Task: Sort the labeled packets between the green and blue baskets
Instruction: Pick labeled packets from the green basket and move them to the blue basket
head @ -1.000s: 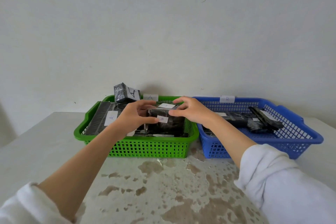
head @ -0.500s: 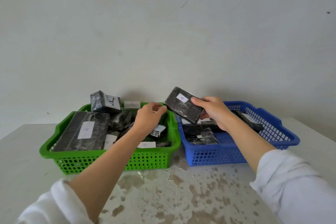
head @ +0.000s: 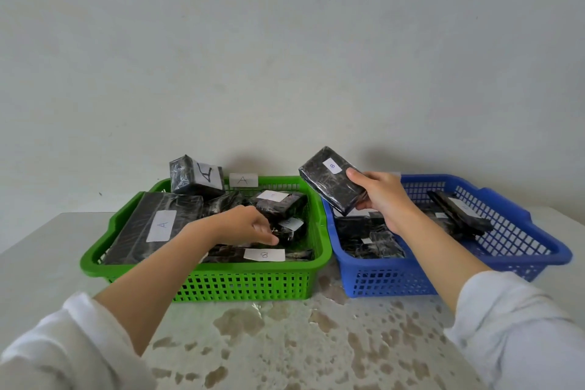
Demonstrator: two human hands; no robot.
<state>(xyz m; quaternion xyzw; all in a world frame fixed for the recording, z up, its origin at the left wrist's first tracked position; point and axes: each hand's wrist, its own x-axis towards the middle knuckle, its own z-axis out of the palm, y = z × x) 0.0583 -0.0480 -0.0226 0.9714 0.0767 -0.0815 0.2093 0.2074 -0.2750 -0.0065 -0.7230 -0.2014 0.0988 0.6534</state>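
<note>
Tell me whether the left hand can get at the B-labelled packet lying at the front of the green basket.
Probably yes. The left hand hangs inside the green basket, right beside the B-labelled packet, whose top lies uncovered at the front wall. Nothing stands between them.

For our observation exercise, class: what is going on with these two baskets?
A person is sorting packets by label. The right hand holds a packet labeled B in the air by the left rim of the blue basket. The left hand reaches into the green basket; its grip is unclear. Another B-labeled packet lies at that basket's front.
</note>
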